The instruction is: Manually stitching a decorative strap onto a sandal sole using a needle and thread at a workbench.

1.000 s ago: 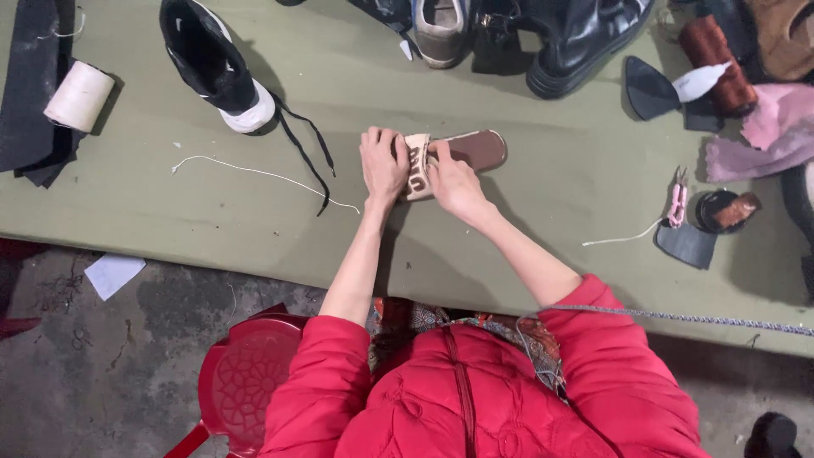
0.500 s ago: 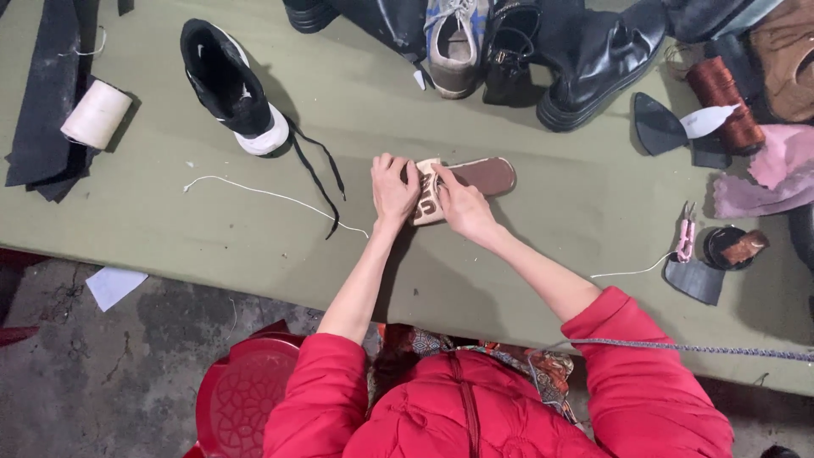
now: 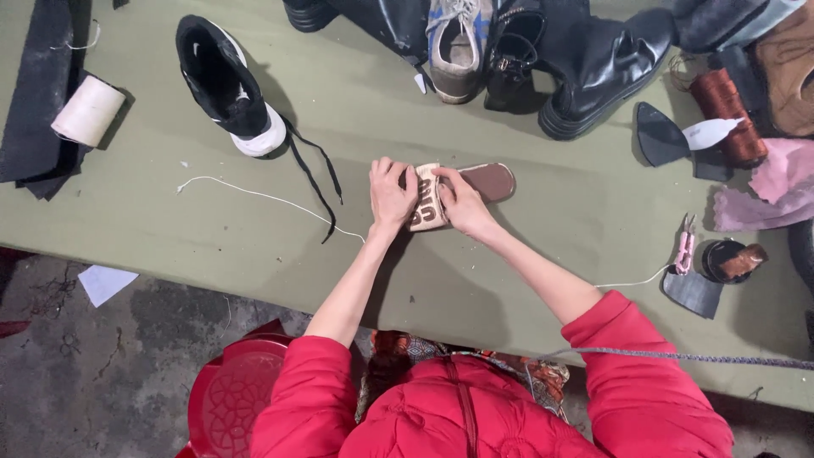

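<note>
A brown sandal (image 3: 475, 188) lies on the green desk (image 3: 551, 246), its beige strap (image 3: 426, 208) gripped by the left hand (image 3: 392, 197) and right hand (image 3: 462, 202), with white thread (image 3: 254, 197) and a black sneaker (image 3: 227, 85) to the left.

Printed and label-like items on the workbench. A lettered band (image 3: 426, 208), beige with dark brown characters, is lying across the heel end of a brown sandal (image 3: 493, 180) near the middle of the green table (image 3: 212, 237); the left hand (image 3: 392, 197) and the right hand (image 3: 462, 203) are gripping it from either side. A small white tag (image 3: 420, 83) is lying just beside a grey sneaker (image 3: 454, 51) at the far edge. A white paper slip (image 3: 106, 282), four-sided with nothing legible on it, is resting on the floor below the table's near left edge.
</note>
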